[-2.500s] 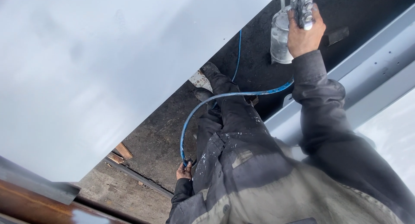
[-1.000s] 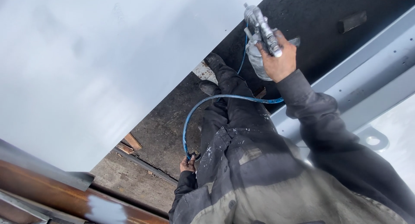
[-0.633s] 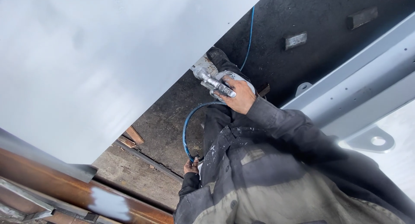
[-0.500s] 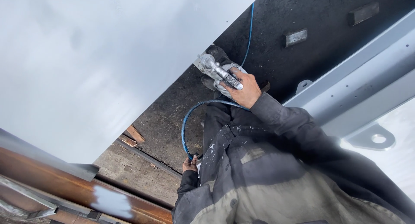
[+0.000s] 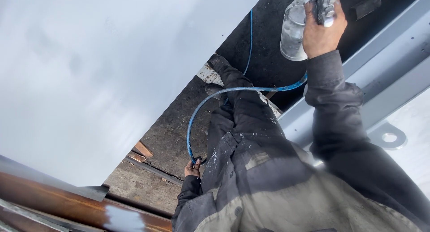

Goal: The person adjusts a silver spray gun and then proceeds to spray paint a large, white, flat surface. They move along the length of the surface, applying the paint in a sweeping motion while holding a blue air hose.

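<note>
Overhead, your right hand (image 5: 323, 31) grips the spray gun (image 5: 323, 3); your left hand (image 5: 193, 168) pinches the blue hose (image 5: 197, 113).

Dark, grimy floor (image 5: 174, 138); wood scraps (image 5: 142, 150) lie on it near the grey panel (image 5: 103, 75), a small dark block (image 5: 365, 7) farther off.

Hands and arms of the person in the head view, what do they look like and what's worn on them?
Both hands are bare, no gloves: left hand, right hand. Long dark grey work-jacket sleeves cover both arms to the wrists, creased and worn, with pale paint specks on the jacket front. No cables or markings on the arms.
</note>
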